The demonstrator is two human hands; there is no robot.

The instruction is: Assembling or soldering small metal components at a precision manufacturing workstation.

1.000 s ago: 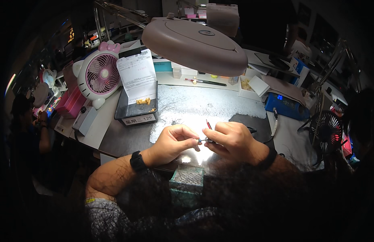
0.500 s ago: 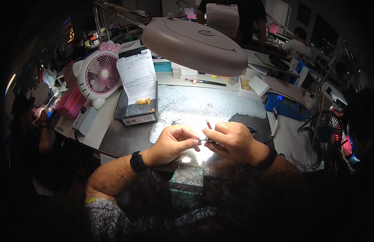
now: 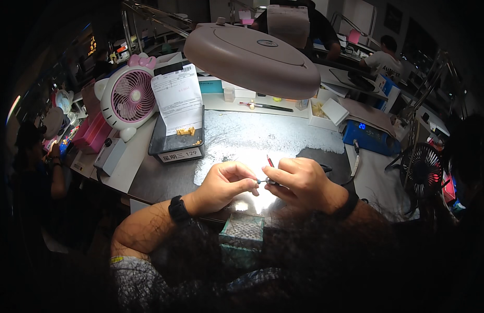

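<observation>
My left hand [image 3: 225, 183] and my right hand [image 3: 300, 182] meet over the brightly lit patch of the worn work mat [image 3: 263, 136]. Both pinch a small metal piece [image 3: 265, 181] between their fingertips. A thin red-tipped tool [image 3: 269, 160] sticks up from my right hand's grip. A black watch [image 3: 177, 209] sits on my left wrist and a dark band [image 3: 348, 205] on my right.
A round lamp head [image 3: 252, 58] hangs over the bench. A pink fan [image 3: 128, 98], a dark tray [image 3: 175, 142] with a paper sheet, a blue device [image 3: 371, 136] and a black fan [image 3: 423, 172] surround the mat. Other people sit at the left and back.
</observation>
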